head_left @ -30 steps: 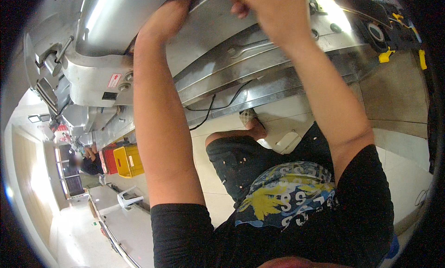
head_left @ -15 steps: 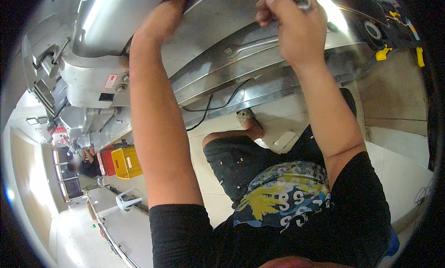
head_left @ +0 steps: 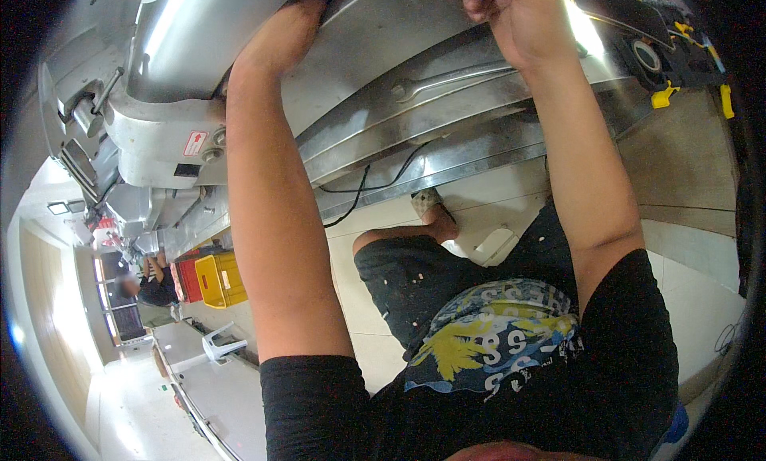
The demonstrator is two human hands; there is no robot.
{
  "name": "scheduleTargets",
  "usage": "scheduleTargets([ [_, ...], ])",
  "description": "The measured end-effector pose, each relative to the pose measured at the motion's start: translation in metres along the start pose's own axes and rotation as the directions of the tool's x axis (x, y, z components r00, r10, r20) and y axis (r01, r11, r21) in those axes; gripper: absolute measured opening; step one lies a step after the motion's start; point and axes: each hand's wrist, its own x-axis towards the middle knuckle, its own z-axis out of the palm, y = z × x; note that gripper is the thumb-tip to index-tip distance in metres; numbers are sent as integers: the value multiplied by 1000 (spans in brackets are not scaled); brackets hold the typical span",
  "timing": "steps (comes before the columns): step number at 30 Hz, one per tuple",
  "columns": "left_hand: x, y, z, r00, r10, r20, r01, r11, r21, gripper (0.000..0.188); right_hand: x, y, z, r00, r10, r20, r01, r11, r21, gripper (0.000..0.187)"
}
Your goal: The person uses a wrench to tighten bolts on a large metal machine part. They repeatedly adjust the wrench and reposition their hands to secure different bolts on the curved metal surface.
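Observation:
My left hand [head_left: 294, 30] reaches into a dark gap in a grey metal machine [head_left: 375, 38]; its fingers are hidden there. Beside the machine's curved panel, my right hand [head_left: 528, 22] is raised at the top edge of the picture. Its visible fingers are curled, but the top of the hand is cut off, so what it grips cannot be made out. Under the right wrist, a large steel wrench [head_left: 455, 80] lies along the machine's metal ledge [head_left: 375, 138], its open jaw pointing left.
A black cable [head_left: 363, 186] hangs over the ledge's lower edge. Yellow clips [head_left: 662, 96] on dark gear stand at the right. Further left are a yellow crate [head_left: 222, 281], a white plastic stool [head_left: 222, 343] and another person [head_left: 155, 285] beside machinery.
My right hand has moved up; the ring-ended metal tool seen in it earlier is out of sight. My left hand stays in the gap. The view has shifted slightly.

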Motion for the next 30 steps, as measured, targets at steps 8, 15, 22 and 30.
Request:
scheduleTargets([
  [8, 8, -18, 4, 989, -116, 90, 94, 972, 215, 43, 3, 1, 9, 1000, 7, -16, -7, 999, -48, 19],
  [15, 7, -16, 5, 991, -112, 74, 97, 978, 183, 41, 0, 3, 20, 999, 10, -39, -11, 999, -32, 16],
  [22, 12, -14, -1, 983, -79, 166, 38, 970, 240, 38, -32, 41, 63, 885, -434, 167, 457, 745, -486, 19],
  [30, 13, -26, 4, 983, 132, 132, -168, 930, 327, 35, -59, 77, 74, 736, -505, 451, 669, 440, -599, 17],
])
